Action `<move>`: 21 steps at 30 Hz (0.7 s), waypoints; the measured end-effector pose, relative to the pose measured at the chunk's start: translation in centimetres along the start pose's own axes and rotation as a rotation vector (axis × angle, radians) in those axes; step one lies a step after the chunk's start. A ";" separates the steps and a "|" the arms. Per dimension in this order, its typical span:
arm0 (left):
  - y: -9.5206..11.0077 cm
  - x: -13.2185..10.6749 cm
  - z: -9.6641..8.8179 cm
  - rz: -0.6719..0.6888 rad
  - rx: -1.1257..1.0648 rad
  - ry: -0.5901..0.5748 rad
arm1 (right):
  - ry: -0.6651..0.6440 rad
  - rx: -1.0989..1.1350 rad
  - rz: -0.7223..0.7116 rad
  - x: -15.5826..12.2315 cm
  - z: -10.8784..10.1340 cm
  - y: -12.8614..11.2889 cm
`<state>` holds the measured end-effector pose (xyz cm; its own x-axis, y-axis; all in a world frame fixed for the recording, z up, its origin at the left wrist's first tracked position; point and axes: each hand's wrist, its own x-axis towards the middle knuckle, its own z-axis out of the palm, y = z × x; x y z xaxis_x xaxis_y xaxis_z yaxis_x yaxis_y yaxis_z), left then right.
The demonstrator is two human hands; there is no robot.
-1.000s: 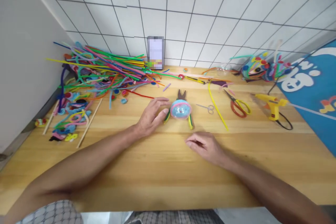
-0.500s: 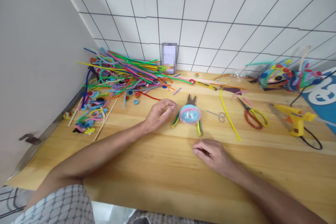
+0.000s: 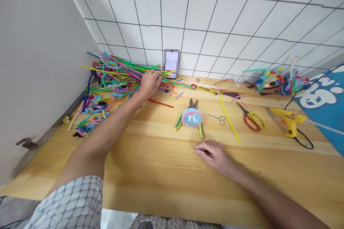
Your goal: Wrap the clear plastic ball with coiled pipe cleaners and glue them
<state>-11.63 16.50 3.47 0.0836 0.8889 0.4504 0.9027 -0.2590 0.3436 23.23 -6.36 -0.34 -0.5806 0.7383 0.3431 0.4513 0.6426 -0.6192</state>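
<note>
My left hand (image 3: 149, 83) is stretched out to the back left. Its fingers curl down into the near end of a big heap of coloured pipe cleaners (image 3: 118, 75) against the tiled wall. My right hand (image 3: 214, 154) rests on the wooden table (image 3: 161, 171) with its fingers loosely curled under and nothing seen in them. Just beyond it lies a blue ball with a pink ring (image 3: 192, 117), resting on pliers with green and yellow handles (image 3: 201, 131).
Right of the ball lie small silver scissors (image 3: 219, 118), a long yellow pipe cleaner (image 3: 229, 118), red-handled scissors (image 3: 251, 118) and a yellow glue gun (image 3: 287, 121) with a black cord. Colourful pipe-cleaner figures (image 3: 279, 80) and a blue mat (image 3: 322, 94) sit at the back right. A phone (image 3: 171, 63) leans on the wall.
My left hand has left the blue ball and moved up and left onto the pipe cleaner heap. The right hand has stayed put. The view has shifted a little.
</note>
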 end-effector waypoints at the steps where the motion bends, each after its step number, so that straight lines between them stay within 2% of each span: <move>1: -0.5 0.4 0.5 -0.015 0.007 -0.001 | -0.002 0.000 0.013 0.0 -0.1 0.0; 6: -2.0 -0.1 2.6 -0.066 0.017 -0.027 | 0.011 0.003 0.058 0.0 -0.4 -0.2; 10: -2.5 -1.0 3.6 -0.113 0.006 0.003 | 0.001 -0.011 0.090 0.2 -0.6 -0.5; 13: -2.6 -1.0 4.0 -0.170 -0.039 0.066 | -0.009 -0.026 0.120 0.4 -0.7 -0.7; 17: -2.6 -0.8 3.9 -0.273 -0.177 0.206 | -0.012 -0.047 0.132 0.4 -0.7 -0.8; 19: -2.6 -0.7 3.7 -0.277 -0.217 0.263 | -0.007 -0.067 0.121 0.3 -0.7 -0.8; 21: -2.5 -0.6 3.6 -0.239 -0.214 0.249 | -0.001 -0.089 0.095 0.3 -0.6 -0.8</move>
<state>-12.45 17.93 -0.61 -0.2466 0.8219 0.5135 0.7738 -0.1520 0.6149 23.16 -6.52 0.70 -0.5330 0.7968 0.2846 0.5630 0.5851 -0.5837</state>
